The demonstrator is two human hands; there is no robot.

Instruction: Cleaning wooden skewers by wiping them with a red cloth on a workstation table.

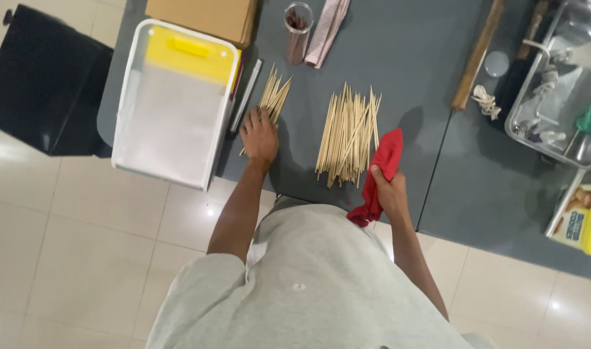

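Grey table (412, 58), seen from above.
Left hand (259, 137): flat, palm down on a small fan of wooden skewers (274, 95).
Right hand (390, 191): closed around a red cloth (381, 173), just beside the large pile of skewers (348, 136).
White tray with yellow end (174, 103): at the table's left edge, a cardboard box (205, 18) behind it.
Clear tube (297, 29): dark contents, possibly more sticks.
Wooden handle (477, 55): lying diagonally.
Metal tray (554, 84): far right, holding cord and oddments.
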